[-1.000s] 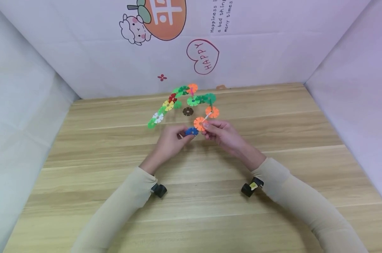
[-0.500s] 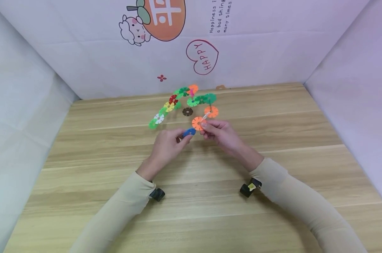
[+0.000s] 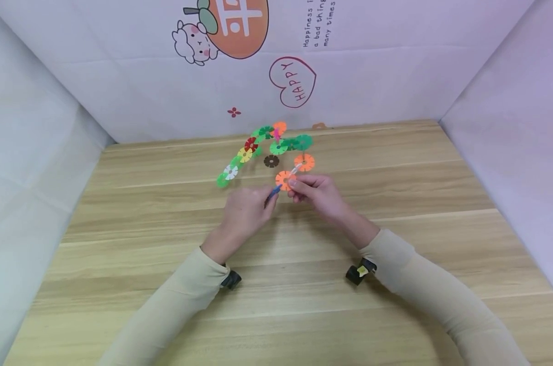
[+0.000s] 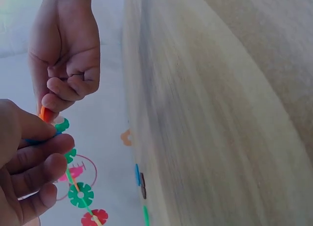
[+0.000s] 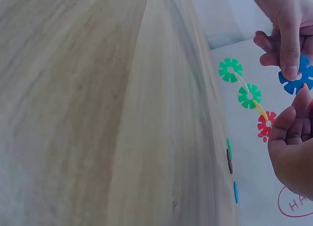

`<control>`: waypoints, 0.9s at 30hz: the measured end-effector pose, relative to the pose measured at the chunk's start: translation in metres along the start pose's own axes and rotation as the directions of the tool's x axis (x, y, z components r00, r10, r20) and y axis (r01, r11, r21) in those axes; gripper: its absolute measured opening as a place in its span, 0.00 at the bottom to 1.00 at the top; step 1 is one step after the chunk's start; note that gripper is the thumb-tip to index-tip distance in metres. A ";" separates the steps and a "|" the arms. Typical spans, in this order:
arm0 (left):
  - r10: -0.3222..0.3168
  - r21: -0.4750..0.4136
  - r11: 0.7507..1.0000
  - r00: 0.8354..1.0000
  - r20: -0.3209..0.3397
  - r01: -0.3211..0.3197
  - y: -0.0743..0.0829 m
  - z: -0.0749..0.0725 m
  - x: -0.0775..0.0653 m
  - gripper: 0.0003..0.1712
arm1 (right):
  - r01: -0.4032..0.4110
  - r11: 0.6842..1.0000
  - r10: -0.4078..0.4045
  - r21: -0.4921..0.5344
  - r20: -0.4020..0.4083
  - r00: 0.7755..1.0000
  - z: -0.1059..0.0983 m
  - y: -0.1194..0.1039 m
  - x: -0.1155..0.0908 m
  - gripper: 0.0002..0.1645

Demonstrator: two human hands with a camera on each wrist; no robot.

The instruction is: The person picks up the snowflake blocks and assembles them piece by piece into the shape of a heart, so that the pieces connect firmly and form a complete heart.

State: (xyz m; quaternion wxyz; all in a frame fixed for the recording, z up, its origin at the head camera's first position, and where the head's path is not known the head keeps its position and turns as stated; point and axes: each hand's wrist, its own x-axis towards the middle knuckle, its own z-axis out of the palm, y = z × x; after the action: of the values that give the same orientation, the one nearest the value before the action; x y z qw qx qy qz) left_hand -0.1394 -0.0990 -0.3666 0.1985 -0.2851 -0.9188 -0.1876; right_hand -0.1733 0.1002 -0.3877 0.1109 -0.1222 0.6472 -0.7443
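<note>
My left hand [image 3: 245,213] pinches a blue notched plastic disc [image 5: 305,69] between thumb and fingers. In the head view the disc stands edge-on, its edge at an orange notched disc [image 3: 284,180]; whether the two are slotted together I cannot tell. My right hand [image 3: 322,195] pinches that orange disc from the right. From it runs a chain of interlocked discs: a white one seen edge-on [image 3: 296,169], another orange disc [image 3: 304,162], then green, pink, red [image 3: 251,144] and yellow ones [image 3: 244,154]. A white disc [image 3: 230,172] and a light green disc [image 3: 222,180] finish its left end.
On the wooden table [image 3: 276,315] lie a brown disc [image 3: 271,161], a light green disc [image 3: 257,152] and a blue disc [image 4: 137,175]. White printed cloth [image 3: 372,76] stands along the back, with plain white cloth at both sides.
My left hand has turned the blue disc from face-up to edge-on and brought it against the orange disc. The held orange disc has shifted slightly left with my right hand.
</note>
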 end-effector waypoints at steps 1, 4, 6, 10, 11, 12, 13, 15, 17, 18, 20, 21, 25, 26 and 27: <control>0.016 0.020 1.000 1.000 0.002 -0.016 0.001 0.000 0.000 0.12 | 0.006 1.000 -0.006 -0.021 -0.001 1.000 0.000 0.000 0.000 0.10; 0.043 0.060 0.997 0.999 0.004 -0.043 0.004 -0.001 0.001 0.15 | 0.028 0.996 -0.028 -0.084 0.003 1.000 0.001 0.000 -0.001 0.11; 0.049 0.077 0.996 0.999 0.007 -0.050 0.005 -0.001 0.001 0.16 | 0.040 0.993 -0.039 -0.113 0.006 0.999 0.001 -0.001 -0.002 0.12; 0.049 0.081 0.995 0.999 0.018 -0.050 0.007 -0.002 0.003 0.13 | 0.029 0.993 -0.028 -0.117 0.012 1.000 0.002 -0.001 -0.002 0.13; 0.047 0.079 0.996 0.999 0.023 -0.049 0.008 -0.002 0.003 0.13 | 0.025 0.993 -0.024 -0.118 0.014 1.000 0.002 0.000 -0.002 0.13; 0.045 0.076 0.996 0.999 0.028 -0.047 0.008 -0.002 0.003 0.12 | 0.019 0.993 -0.018 -0.116 0.014 1.000 0.002 0.000 -0.002 0.14; 0.043 0.073 0.996 0.999 0.029 -0.045 0.009 -0.002 0.004 0.13 | 0.014 0.993 -0.012 -0.115 0.015 1.000 0.002 -0.001 -0.003 0.14; 0.041 0.077 0.996 0.999 0.033 -0.043 0.010 -0.003 0.004 0.13 | 0.007 0.993 -0.005 -0.118 0.017 1.000 0.001 -0.002 -0.003 0.15; 0.041 0.088 0.995 0.999 0.035 -0.044 0.012 -0.004 0.005 0.14 | -0.002 0.993 0.005 -0.115 0.020 1.000 0.001 -0.002 -0.003 0.16; 0.041 0.094 0.995 0.999 0.036 -0.044 0.012 -0.004 0.005 0.15 | -0.004 0.993 0.007 -0.114 0.022 1.000 0.001 -0.003 -0.004 0.16; 0.038 0.106 0.993 0.999 0.034 -0.041 0.013 -0.004 0.006 0.18 | -0.006 0.993 0.009 -0.116 0.028 1.000 0.001 -0.004 -0.004 0.16; 0.034 0.110 0.993 0.999 0.034 -0.038 0.014 -0.004 0.006 0.19 | -0.003 0.993 0.006 -0.115 0.031 1.000 0.001 -0.004 -0.004 0.16; 0.020 0.120 0.992 0.999 0.030 -0.023 0.016 -0.004 0.006 0.19 | 0.017 0.992 -0.011 -0.128 0.046 0.999 0.001 -0.004 -0.005 0.13; 0.016 0.121 0.992 0.999 0.031 -0.019 0.017 -0.004 0.006 0.19 | 0.023 0.991 -0.016 -0.130 0.050 0.999 0.000 -0.004 -0.005 0.12; 0.011 0.123 0.992 0.999 0.032 -0.015 0.017 -0.004 0.006 0.18 | 0.026 0.991 -0.019 -0.131 0.052 0.998 0.000 -0.003 -0.005 0.11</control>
State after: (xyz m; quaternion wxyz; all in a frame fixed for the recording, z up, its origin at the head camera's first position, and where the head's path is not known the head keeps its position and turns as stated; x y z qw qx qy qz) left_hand -0.1325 -0.0846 -0.3569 0.2024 -0.2813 -0.9297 -0.1248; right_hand -0.1686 0.1019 -0.3847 0.1107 -0.1554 0.6905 -0.6977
